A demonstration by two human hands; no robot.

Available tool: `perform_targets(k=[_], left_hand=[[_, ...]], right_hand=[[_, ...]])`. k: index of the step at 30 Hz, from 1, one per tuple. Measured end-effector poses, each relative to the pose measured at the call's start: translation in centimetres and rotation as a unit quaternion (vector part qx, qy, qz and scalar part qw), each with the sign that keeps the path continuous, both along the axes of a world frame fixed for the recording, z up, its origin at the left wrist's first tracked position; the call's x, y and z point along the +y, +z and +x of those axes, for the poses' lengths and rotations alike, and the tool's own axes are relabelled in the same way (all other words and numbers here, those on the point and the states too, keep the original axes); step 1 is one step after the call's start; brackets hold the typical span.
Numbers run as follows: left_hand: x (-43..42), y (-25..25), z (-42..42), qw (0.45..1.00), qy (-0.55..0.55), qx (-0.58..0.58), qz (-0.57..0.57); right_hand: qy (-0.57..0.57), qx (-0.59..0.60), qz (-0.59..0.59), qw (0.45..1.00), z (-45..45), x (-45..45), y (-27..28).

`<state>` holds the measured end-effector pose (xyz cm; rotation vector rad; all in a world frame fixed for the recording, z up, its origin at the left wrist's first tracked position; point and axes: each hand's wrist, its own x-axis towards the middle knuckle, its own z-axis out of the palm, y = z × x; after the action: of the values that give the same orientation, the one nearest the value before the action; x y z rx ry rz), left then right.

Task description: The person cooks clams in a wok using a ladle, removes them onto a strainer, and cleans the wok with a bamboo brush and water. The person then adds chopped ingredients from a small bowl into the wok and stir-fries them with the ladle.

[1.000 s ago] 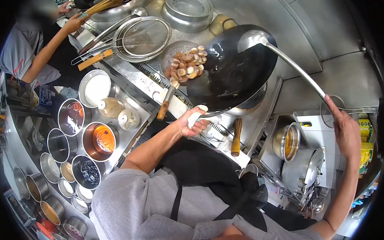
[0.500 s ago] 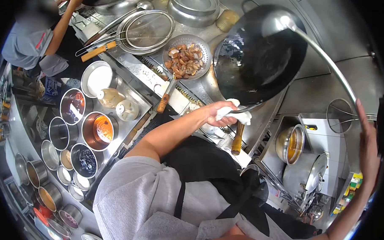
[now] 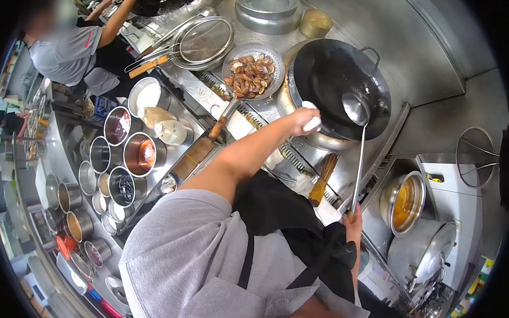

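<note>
Gripping cloth [image 3: 312,124] with left hand [image 3: 301,121] at the wok [image 3: 324,77] and ladle [image 3: 354,110] with right hand [image 3: 353,219], with shellfish [image 3: 249,74] apparently drained in strainer [image 3: 277,71] but wok work unfinished.

Working restaurant-style kitchen. Wok [image 3: 330,83] on a steel range [image 3: 271,107] at your left hand [image 3: 306,120]; sauce pots [image 3: 160,154] clustered left of it; second wok [image 3: 165,0] and co-worker [image 3: 73,60] farther beyond; large metal pot [image 3: 401,245] right of your right hand [image 3: 352,219].
</note>
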<state>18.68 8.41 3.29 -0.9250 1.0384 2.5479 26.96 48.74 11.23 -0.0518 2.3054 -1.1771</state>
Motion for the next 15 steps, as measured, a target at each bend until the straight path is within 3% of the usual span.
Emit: perform_targets(k=[2,3,5,6,7,8,9,11,13,14,15], left_hand=[[-1.3,-1.4,2.0,0.997,-0.068,-0.011,-0.043],[-2.0,-1.1,3.2,0.996,-0.070,0.009,-0.049],[-5.4,-1.6,7.0,0.979,-0.090,0.050,-0.175],[-6.9,2.3,10.2,0.967,-0.120,0.070,-0.213],[-8.6,0.5,12.4,0.951,-0.071,0.116,-0.278],[-10.3,0.4,14.2,0.926,-0.076,0.100,-0.355],[-11.5,0.8,15.4,0.898,-0.109,0.060,-0.422],[-15.2,-6.8,17.0,0.782,-0.197,0.077,-0.586],[-14.1,-7.1,17.4,0.670,-0.268,-0.026,-0.692],[-13.9,-10.3,17.8,0.663,-0.214,-0.018,-0.717],[-14.0,-8.9,17.3,0.668,-0.257,-0.038,-0.697]], right_hand=[[-0.020,-0.042,-0.003,0.999,-1.1,2.0,-2.1],[0.099,0.164,0.044,0.981,-2.3,4.4,-4.5],[0.216,0.349,0.089,0.908,-2.8,6.9,-4.8],[0.159,0.213,0.087,0.960,-2.6,6.5,-1.4],[0.100,0.074,0.084,0.989,-2.8,6.0,0.2],[0.073,0.027,0.067,0.995,-3.5,8.4,-1.3],[0.080,0.022,0.068,0.994,-3.4,8.9,-1.1],[0.131,0.095,0.097,0.982,-3.8,8.4,0.6],[0.122,0.063,0.123,0.983,-3.7,7.0,1.8],[0.127,0.073,0.133,0.980,-3.6,6.4,2.0],[0.134,0.084,0.145,0.977,-3.6,5.8,2.2]])
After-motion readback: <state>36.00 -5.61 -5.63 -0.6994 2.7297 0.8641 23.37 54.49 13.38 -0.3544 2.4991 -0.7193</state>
